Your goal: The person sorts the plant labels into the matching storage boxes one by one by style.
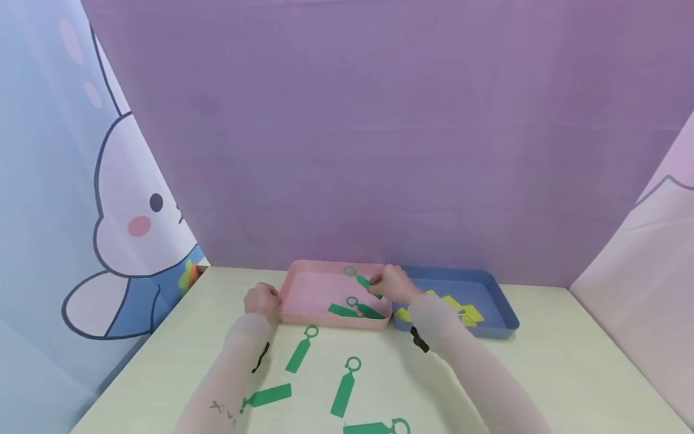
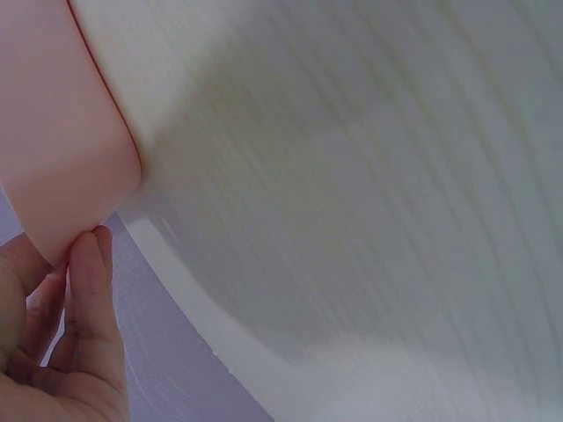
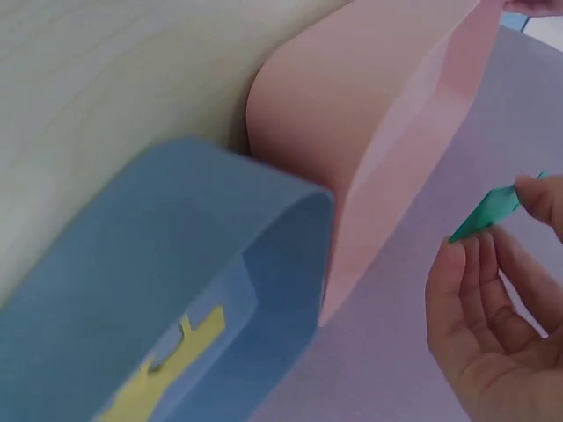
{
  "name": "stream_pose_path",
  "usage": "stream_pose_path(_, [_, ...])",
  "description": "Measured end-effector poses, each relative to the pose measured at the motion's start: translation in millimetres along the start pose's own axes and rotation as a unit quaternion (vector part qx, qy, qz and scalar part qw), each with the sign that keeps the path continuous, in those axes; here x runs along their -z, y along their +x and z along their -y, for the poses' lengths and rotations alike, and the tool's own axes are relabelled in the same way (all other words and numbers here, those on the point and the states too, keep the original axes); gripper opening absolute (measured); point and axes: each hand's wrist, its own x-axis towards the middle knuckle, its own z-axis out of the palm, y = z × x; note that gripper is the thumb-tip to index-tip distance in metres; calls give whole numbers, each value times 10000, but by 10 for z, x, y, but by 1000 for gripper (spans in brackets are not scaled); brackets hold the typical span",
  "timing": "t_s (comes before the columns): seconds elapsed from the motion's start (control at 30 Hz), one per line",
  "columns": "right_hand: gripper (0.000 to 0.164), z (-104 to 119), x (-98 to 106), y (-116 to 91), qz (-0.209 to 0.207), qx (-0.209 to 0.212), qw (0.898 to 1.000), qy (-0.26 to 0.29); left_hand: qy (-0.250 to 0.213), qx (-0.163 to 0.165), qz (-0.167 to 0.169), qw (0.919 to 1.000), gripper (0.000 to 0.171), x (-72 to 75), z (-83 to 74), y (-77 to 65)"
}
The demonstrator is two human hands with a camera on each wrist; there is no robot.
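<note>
My left hand point(image 1: 262, 299) pinches the left rim of a pink tray point(image 1: 314, 290); in the left wrist view, thumb and fingers meet at the tray's corner wall point(image 2: 79, 167). Over the tray's right side, my right hand point(image 1: 394, 284) pinches a flat green tag with a ring at one end point(image 1: 362, 279). The right wrist view shows that green tag point(image 3: 488, 213) between thumb and fingertips, above the tray. Two more green tags lie inside near the front wall, one of them a green tag point(image 1: 371, 311) with its ring visible.
A blue tray point(image 1: 479, 288) adjoins the pink one on the right and holds several yellow pieces point(image 1: 472, 313). Several green tags lie on the pale table in front, among them an upright-lying tag point(image 1: 343, 395) and another tag point(image 1: 271, 395) by my left forearm. A purple curtain point(image 1: 379, 150) hangs behind.
</note>
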Motion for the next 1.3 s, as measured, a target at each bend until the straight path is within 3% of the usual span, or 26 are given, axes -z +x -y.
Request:
stream_pose_path(0.23, [12,-28,-145,110,-105,-272,9994,-168,24,-55,-58,10000,15,-14,5,-4])
stream_pose_path(0.4, [32,-46,-243,151,-228,-225,9993,-168,62,-34,-110,9999,13,-20,15,6])
stream_pose_path(0.7, [46,-64,-375,199,-622,-828,9929,-589,76,-74,-128,9999,12,-12,0,-3])
stream_pose_path(0.83, [40,-106,-432,236,-747,-1044,9884,-815,66,-96,-143,9998,12,-8,-10,0])
stream_pose_path(1.03, [27,-123,-522,293,-937,-922,9744,-1821,64,-22,-145,9999,12,0,-22,-3])
stream_pose_path(1.3, [26,-133,-619,339,-1085,-923,9701,-1963,68,-23,-108,9999,12,-8,-43,-9])
